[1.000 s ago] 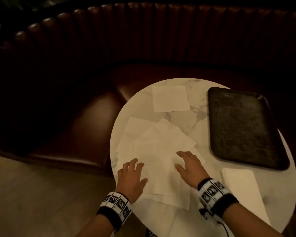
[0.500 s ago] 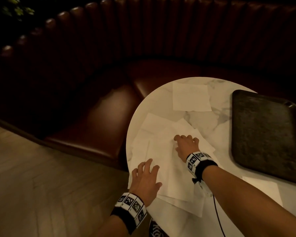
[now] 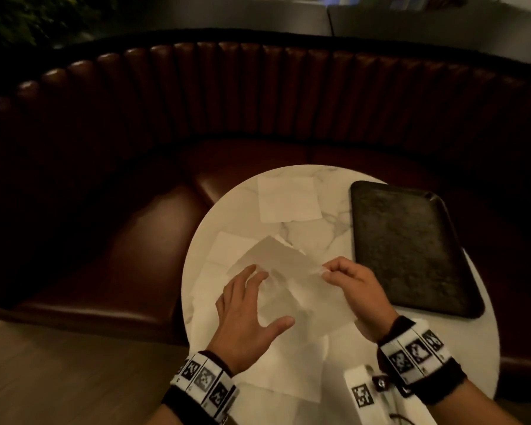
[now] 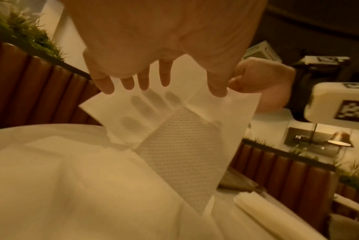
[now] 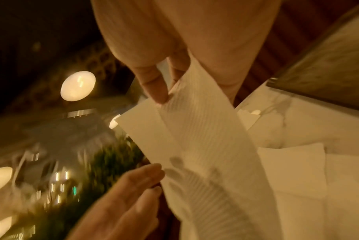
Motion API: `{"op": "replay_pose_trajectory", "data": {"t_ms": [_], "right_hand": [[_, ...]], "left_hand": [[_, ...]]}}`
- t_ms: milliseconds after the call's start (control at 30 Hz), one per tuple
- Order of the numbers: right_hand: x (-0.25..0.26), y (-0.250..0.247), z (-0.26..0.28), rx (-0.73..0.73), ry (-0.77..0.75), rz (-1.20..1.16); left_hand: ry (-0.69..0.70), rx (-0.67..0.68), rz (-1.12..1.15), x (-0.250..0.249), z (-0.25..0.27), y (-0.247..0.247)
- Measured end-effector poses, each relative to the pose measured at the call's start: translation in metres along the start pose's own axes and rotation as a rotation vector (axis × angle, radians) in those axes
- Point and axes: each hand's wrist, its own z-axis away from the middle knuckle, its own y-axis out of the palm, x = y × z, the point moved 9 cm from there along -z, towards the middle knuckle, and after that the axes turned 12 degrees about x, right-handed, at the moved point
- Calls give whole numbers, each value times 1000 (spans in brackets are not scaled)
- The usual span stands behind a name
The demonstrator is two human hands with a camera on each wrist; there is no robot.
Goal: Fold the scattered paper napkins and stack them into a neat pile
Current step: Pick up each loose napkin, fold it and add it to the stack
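Note:
White paper napkins lie scattered on a round marble table (image 3: 334,191). My right hand (image 3: 328,271) pinches the corner of one napkin (image 3: 292,265) and holds it lifted and tilted above the loose heap (image 3: 288,372). My left hand (image 3: 252,299) is spread, its straight fingers (image 4: 145,81) touching the far edge of the lifted napkin (image 4: 184,129). In the right wrist view thumb and finger (image 5: 153,87) nip the sheet (image 5: 194,129), and the left fingers show as shadows through it. One flat napkin (image 3: 288,199) lies alone at the far side. A folded stack (image 4: 256,209) sits front right.
A black rectangular tray (image 3: 411,250) takes up the table's right side, close to my right hand. A curved brown leather bench (image 3: 135,240) wraps round the table's far and left sides. Wooden floor (image 3: 59,378) lies at the lower left.
My right hand has taken a napkin by its corner and raised it off the heap. My left hand has left the heap and come up to the raised sheet.

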Motion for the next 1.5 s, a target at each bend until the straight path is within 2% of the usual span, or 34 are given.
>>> {"op": "replay_pose_trajectory", "data": {"t_ms": [100, 233, 333, 400, 500, 633, 700, 733, 800, 833, 867, 933, 1000, 1067, 1133, 1233, 1367, 1500], "right_hand": [[0, -25, 35, -93, -9, -364], [-10, -50, 69, -176, -55, -705], [-23, -64, 87, -245, -51, -835], [-32, -70, 97, -301, -9, -852], [-43, -77, 106, -318, 16, -856], [-61, -79, 116, -316, 62, -937], [-55, -84, 122, -363, 19, -761], [-49, -91, 128, -446, -3, -544], [-13, -95, 138, -566, -122, 71], [9, -82, 134, -520, -220, 379], [22, -62, 123, -412, -291, 626], [25, -27, 98, -213, -318, 891], [30, -12, 79, -155, -307, 933], [44, -5, 70, -158, -363, 902], [47, -2, 73, -137, -421, 819], [32, -10, 92, -170, -403, 728], [-11, -28, 118, -210, -283, 514], [-65, -51, 137, -263, -68, 242]], "left_hand": [[-7, -67, 220, -16, 2, -9], [1, 40, 408, -30, 0, 14], [-30, 144, 727, -40, -7, 34], [35, 152, 892, -60, -12, 34], [184, 35, 822, -85, -18, 17], [208, -91, 561, -91, -23, -3], [222, -123, 449, -94, -22, -13], [242, -128, 386, -98, -22, -17], [323, -107, 234, -111, -20, -23], [383, -92, 150, -121, -19, -25], [443, -73, 64, -130, -17, -27], [525, -20, -92, -146, -14, -28], [554, 16, -201, -154, -12, -30], [543, 15, -236, -157, -10, -38], [528, 8, -231, -156, -11, -49], [481, 34, -226, -150, -21, -61], [434, 113, -224, -150, -45, -55], [412, 225, -305, -167, -81, -9]]}}
